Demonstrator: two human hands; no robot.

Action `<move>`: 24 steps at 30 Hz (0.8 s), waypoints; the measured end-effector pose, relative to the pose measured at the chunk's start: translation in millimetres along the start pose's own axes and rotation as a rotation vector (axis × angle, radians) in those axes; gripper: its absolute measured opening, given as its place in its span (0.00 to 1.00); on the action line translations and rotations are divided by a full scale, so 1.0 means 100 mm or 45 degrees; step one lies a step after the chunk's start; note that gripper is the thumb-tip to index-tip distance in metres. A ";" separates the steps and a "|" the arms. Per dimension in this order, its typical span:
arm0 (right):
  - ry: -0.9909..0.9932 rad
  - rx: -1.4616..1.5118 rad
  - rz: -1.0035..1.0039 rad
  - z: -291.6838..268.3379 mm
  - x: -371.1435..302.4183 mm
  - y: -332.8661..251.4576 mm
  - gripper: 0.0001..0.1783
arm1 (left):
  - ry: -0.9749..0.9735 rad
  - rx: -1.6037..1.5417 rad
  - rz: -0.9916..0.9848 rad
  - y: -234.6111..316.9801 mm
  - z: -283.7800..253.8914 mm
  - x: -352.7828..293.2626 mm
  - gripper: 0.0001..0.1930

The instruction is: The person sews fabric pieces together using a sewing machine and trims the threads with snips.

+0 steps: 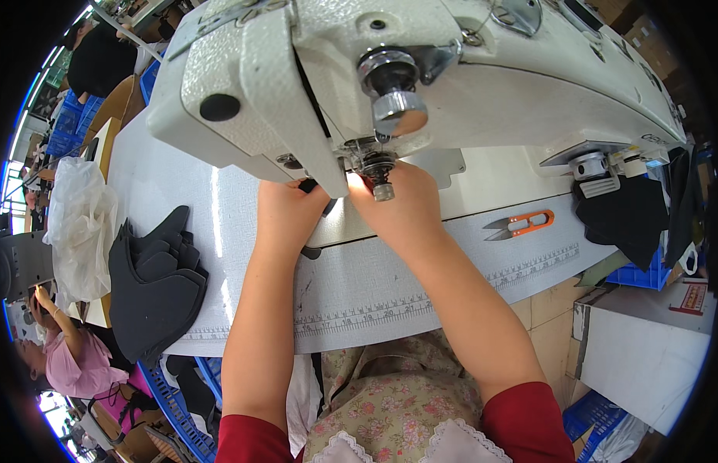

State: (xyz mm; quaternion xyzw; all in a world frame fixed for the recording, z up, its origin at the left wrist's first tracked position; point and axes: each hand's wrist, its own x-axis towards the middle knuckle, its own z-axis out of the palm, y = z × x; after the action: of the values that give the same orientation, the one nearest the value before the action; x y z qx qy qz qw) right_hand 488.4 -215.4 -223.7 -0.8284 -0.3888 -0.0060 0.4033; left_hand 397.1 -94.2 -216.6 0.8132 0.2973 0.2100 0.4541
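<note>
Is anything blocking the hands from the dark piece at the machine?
Nothing visible stands between the left hand and the dark piece beside it. The machine head partly hides the right hand, so there I can't tell.

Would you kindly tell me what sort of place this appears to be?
Most likely a sewing workshop: a large white sewing machine stands at the table, with stacked dark flat pieces and orange-handled snips lying on it.

Mostly hidden, a small black piece (329,207), perhaps fabric, lies by the left hand (284,208).
</note>
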 end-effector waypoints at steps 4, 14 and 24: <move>0.049 -0.037 -0.015 0.03 -0.01 -0.02 0.07 | -0.003 0.007 0.096 -0.03 0.00 0.00 0.13; 0.169 -0.103 -0.110 0.03 0.00 -0.01 0.07 | 0.073 0.183 0.200 0.05 0.04 0.00 0.10; 0.293 0.006 -0.302 -0.04 -0.04 0.02 0.05 | 0.216 0.282 0.065 0.00 -0.10 -0.02 0.09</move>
State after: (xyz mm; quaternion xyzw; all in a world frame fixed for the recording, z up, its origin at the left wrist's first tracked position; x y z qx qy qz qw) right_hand 488.5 -221.4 -223.3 -0.7697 -0.4350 -0.1473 0.4435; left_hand 389.8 -89.3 -211.7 0.8450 0.3352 0.2553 0.3293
